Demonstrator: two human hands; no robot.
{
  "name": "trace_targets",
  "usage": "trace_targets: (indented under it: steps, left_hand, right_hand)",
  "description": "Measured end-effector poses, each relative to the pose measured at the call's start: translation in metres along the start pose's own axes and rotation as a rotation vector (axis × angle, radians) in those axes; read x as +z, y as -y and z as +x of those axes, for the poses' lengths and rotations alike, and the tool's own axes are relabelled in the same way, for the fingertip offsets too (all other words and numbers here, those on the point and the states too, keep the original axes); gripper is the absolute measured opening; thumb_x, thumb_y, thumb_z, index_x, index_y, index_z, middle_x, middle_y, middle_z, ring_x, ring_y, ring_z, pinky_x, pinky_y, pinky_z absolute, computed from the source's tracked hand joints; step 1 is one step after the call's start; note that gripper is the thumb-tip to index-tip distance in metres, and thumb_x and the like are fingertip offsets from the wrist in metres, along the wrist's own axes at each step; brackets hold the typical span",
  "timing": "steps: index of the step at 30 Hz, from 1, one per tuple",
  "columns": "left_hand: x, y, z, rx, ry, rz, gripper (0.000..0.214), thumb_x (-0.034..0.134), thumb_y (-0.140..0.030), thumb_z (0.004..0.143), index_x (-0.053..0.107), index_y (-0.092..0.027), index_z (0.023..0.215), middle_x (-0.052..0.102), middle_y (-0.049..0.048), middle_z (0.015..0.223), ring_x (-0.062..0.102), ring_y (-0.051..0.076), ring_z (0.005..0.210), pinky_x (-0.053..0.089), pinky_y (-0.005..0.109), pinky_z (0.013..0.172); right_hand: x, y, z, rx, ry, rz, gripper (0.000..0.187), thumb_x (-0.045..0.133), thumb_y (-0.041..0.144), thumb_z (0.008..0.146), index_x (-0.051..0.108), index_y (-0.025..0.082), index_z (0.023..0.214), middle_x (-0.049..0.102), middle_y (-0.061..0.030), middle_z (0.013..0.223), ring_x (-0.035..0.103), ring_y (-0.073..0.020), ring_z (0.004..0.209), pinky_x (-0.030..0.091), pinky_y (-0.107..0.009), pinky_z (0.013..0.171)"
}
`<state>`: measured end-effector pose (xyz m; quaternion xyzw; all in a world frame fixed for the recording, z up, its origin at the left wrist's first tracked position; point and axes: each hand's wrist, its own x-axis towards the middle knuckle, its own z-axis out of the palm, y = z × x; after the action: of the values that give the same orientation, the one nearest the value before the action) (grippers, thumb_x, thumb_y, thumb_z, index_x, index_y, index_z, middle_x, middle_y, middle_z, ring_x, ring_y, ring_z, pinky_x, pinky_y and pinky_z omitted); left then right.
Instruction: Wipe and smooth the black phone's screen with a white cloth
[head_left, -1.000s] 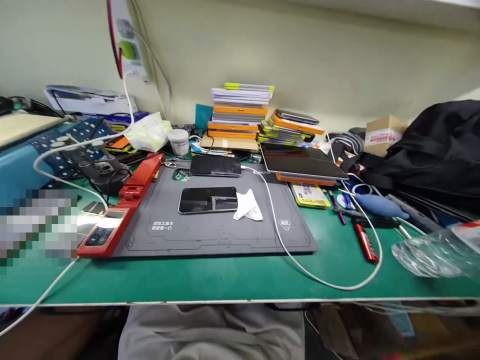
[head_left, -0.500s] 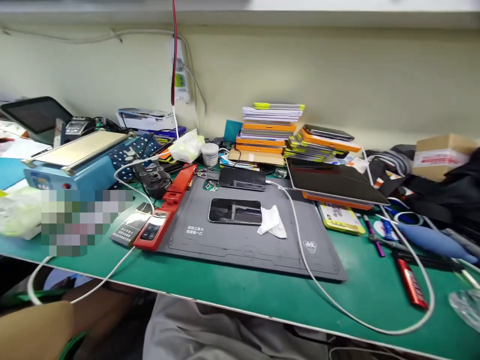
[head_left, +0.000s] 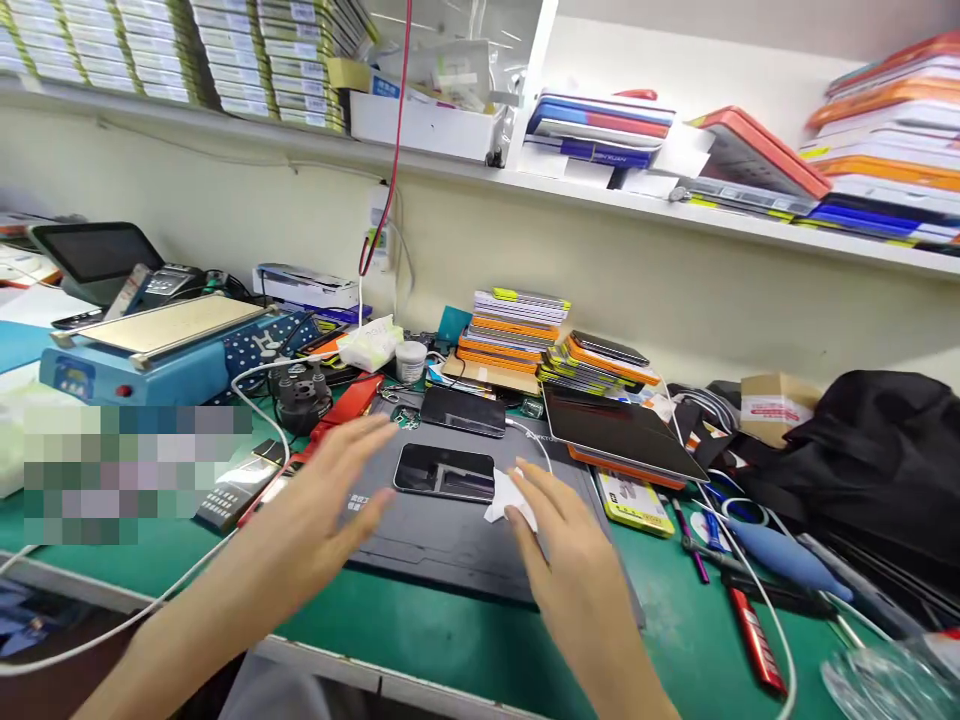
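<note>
A dark-screened phone [head_left: 444,472] lies on the grey work mat [head_left: 450,545]. A crumpled white tissue [head_left: 510,496] touches its right end. My left hand [head_left: 337,495] hovers left of this phone, fingers stretched out and thumb apart, holding nothing. Over the tissue is my right hand [head_left: 566,540], its thumb and forefinger spread on either side; whether it touches the tissue I cannot tell. Behind lies a second dark phone [head_left: 463,411] with a white cable [head_left: 531,432] at its right end. A red tool [head_left: 358,398] on the mat's left edge is partly hidden by my left hand.
Left stands a blue machine with a flat plate [head_left: 172,345]. Stacked flat boxes [head_left: 517,335] and a dark tablet [head_left: 619,425] are at the back. A red-handled tool [head_left: 757,640], a blue-handled tool [head_left: 787,560] and a black bag [head_left: 862,470] lie right. Above runs a loaded shelf [head_left: 442,155].
Both my hands have come into view above the mat. The camera has tilted up, so the shelf and its boxes now show. The phones and tissue appear to lie as before.
</note>
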<state>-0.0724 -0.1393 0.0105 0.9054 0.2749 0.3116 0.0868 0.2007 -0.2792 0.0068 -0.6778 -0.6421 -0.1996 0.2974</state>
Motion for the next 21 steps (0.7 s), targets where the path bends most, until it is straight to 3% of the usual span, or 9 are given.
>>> trace_targets:
  steps: [2, 5, 8, 11, 15, 18, 21]
  left_hand:
    - [0.028, 0.006, 0.010, 0.037, 0.141, 0.020, 0.065, 0.046, -0.051, 0.112, 0.025, -0.030, 0.169, 0.042, 0.0087, 0.170, 0.044, 0.027, 0.155, 0.043, 0.045, 0.126]
    - [0.065, 0.019, 0.023, 0.086, 0.238, 0.148, 0.077, 0.050, -0.058, 0.109, 0.029, -0.014, 0.168, 0.033, 0.0210, 0.172, 0.033, 0.035, 0.160, 0.038, 0.052, 0.126]
    - [0.081, 0.025, 0.031, 0.058, 0.250, 0.183, 0.064, 0.045, -0.051, 0.112, 0.038, -0.014, 0.163, 0.047, 0.0223, 0.163, 0.047, 0.036, 0.150, 0.044, 0.054, 0.117]
    - [0.077, 0.022, 0.034, 0.066, 0.231, 0.198, 0.052, 0.047, -0.045, 0.112, 0.050, -0.016, 0.155, 0.060, 0.0182, 0.149, 0.058, 0.033, 0.133, 0.049, 0.049, 0.110]
    - [0.065, 0.016, 0.026, 0.136, 0.223, 0.211, 0.057, 0.064, -0.045, 0.104, 0.053, -0.016, 0.152, 0.062, 0.0154, 0.142, 0.058, 0.033, 0.128, 0.050, 0.048, 0.110]
    - [0.056, 0.012, 0.015, 0.168, 0.214, 0.199, 0.060, 0.070, -0.046, 0.100, 0.054, -0.015, 0.149, 0.063, 0.0144, 0.139, 0.058, 0.033, 0.127, 0.051, 0.049, 0.108]
    - [0.046, 0.008, 0.003, 0.195, 0.191, 0.134, 0.063, 0.075, -0.049, 0.095, 0.055, -0.018, 0.146, 0.062, 0.0125, 0.139, 0.058, 0.033, 0.127, 0.052, 0.048, 0.107]
  right_hand:
    - [0.015, -0.007, -0.005, -0.014, 0.086, -0.033, 0.034, 0.043, 0.033, 0.112, 0.068, 0.024, 0.134, 0.073, -0.0070, 0.134, 0.070, -0.0218, 0.119, 0.059, -0.038, 0.097]
    - [0.031, -0.011, -0.014, 0.017, 0.133, -0.035, 0.035, 0.040, 0.032, 0.112, 0.072, 0.023, 0.122, 0.077, -0.0057, 0.120, 0.073, -0.0215, 0.106, 0.058, -0.035, 0.087]
    - [0.033, -0.010, -0.020, 0.046, 0.113, -0.039, 0.033, 0.041, 0.033, 0.112, 0.073, 0.024, 0.105, 0.074, -0.0041, 0.099, 0.070, -0.0206, 0.088, 0.053, -0.034, 0.075]
    - [0.027, -0.008, -0.020, 0.064, 0.022, -0.040, 0.030, 0.044, 0.034, 0.112, 0.071, 0.024, 0.101, 0.072, -0.0039, 0.094, 0.068, -0.0196, 0.084, 0.051, -0.033, 0.075]
    - [0.021, -0.009, -0.018, 0.082, -0.089, -0.025, 0.025, 0.046, 0.036, 0.112, 0.068, 0.023, 0.110, 0.074, -0.0068, 0.105, 0.072, -0.0199, 0.092, 0.054, -0.032, 0.082]
    - [0.019, -0.011, -0.026, -0.012, -0.036, -0.002, 0.028, 0.046, 0.039, 0.112, 0.071, 0.026, 0.111, 0.076, -0.0027, 0.106, 0.074, -0.0183, 0.091, 0.056, -0.030, 0.080]
    - [0.020, -0.014, -0.048, -0.179, 0.042, -0.047, 0.035, 0.053, 0.043, 0.109, 0.067, 0.027, 0.137, 0.076, -0.0051, 0.123, 0.075, -0.0237, 0.106, 0.059, -0.034, 0.091]
